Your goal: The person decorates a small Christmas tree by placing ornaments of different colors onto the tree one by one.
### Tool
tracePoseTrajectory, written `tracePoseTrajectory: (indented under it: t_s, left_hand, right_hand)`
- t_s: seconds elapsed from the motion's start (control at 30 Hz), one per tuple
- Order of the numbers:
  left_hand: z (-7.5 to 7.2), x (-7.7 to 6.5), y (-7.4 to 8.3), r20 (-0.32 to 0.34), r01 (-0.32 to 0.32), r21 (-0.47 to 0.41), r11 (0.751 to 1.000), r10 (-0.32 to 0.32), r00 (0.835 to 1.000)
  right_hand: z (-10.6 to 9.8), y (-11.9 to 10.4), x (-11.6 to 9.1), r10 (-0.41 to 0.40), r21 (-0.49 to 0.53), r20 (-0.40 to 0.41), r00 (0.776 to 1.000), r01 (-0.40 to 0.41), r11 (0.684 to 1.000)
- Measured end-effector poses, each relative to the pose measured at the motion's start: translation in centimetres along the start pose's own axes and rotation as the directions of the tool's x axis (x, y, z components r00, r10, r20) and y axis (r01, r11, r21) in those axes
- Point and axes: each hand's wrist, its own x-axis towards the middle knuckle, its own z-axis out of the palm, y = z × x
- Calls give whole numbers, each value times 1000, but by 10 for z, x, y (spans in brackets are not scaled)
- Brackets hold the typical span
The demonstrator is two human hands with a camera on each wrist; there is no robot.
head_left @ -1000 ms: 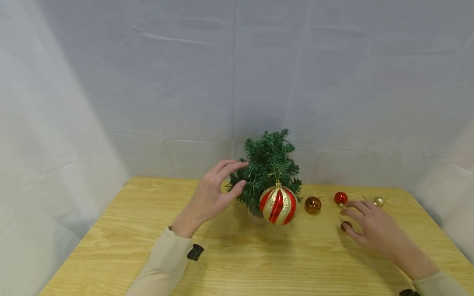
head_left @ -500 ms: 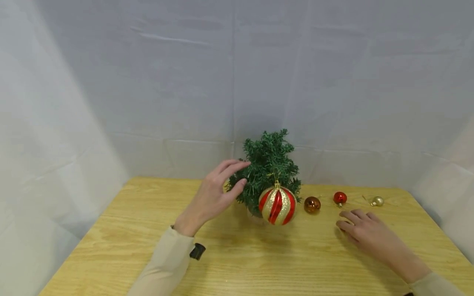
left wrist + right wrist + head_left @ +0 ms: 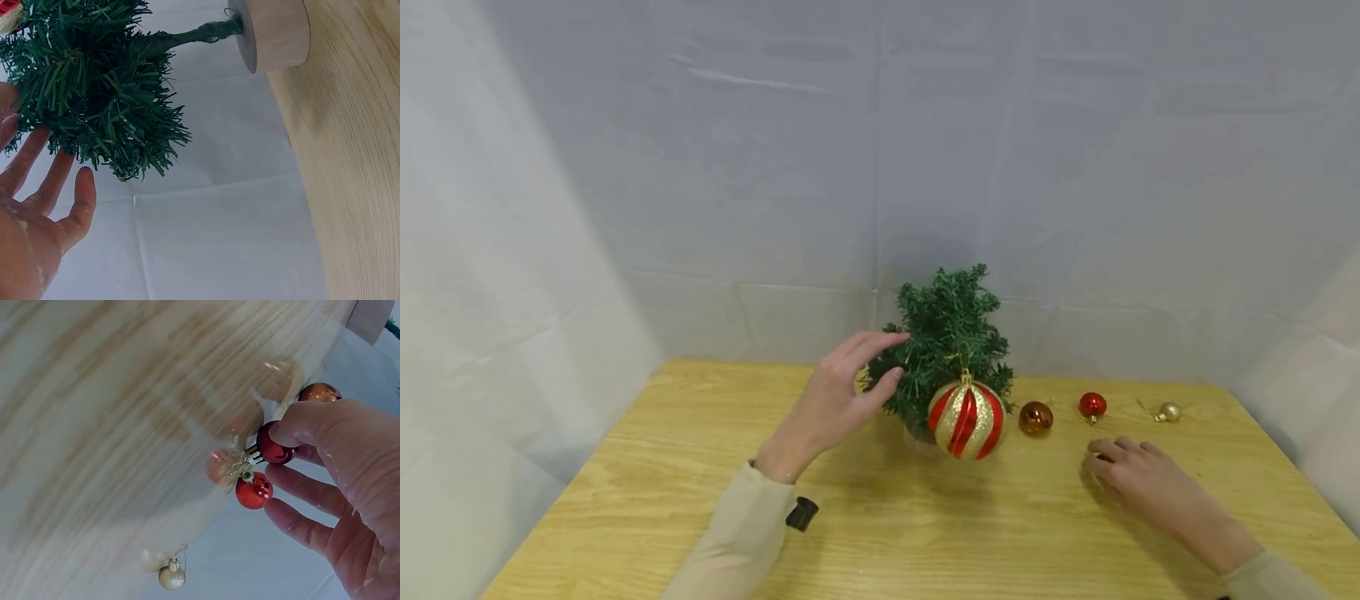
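A small artificial Christmas tree [image 3: 951, 312] stands on a round wooden base [image 3: 278, 34]. From its front hangs a large red-and-gold striped bauble [image 3: 966, 419]. My left hand [image 3: 835, 400] is at the tree's left side, fingers relaxed and spread, fingertips right at the branches. On the right, my right hand [image 3: 1150, 492] pinches a small dark red bauble [image 3: 275, 444] between thumb and fingers, low over the table; in the head view the hand mostly covers it. A bright red bauble [image 3: 254, 490] lies just beyond its fingertips.
A shiny brown bauble [image 3: 1036, 418] lies right of the tree, and a small pale gold bauble [image 3: 1168, 412] farther right. The wooden table [image 3: 925, 542] ends at a grey-white sheet [image 3: 737, 208] hanging behind and at both sides.
The right hand's spread fingers have come together on the dark red bauble, now mostly covered, and drawn slightly toward the near edge. The left hand has barely moved.
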Motion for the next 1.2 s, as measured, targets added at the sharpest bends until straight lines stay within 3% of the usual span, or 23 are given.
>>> tracePoseTrajectory:
  t_s: [0.23,0.57,0.8,1.07,1.2]
  left_hand:
    - [-2,-3,3,-5,8,10,1000,-8,1000]
    - [-3,-6,12,-5,-32,64,997,32,999]
    - [-2,-5,19,-10,-127,96,987,128,992]
    - [1,-4,28,13,-189,143,971,189,982]
    - [3,-3,33,22,-217,179,960,216,976]
  right_hand:
    - [2,2,-3,-12,0,-35,999,12,1000]
    - [4,4,-7,1,53,-52,999,2,999]
    - [4,7,-12,42,104,-27,999,-40,994]
    - [6,13,-15,78,226,-188,979,-35,974]
    - [2,13,-17,133,286,-212,968,-69,956]
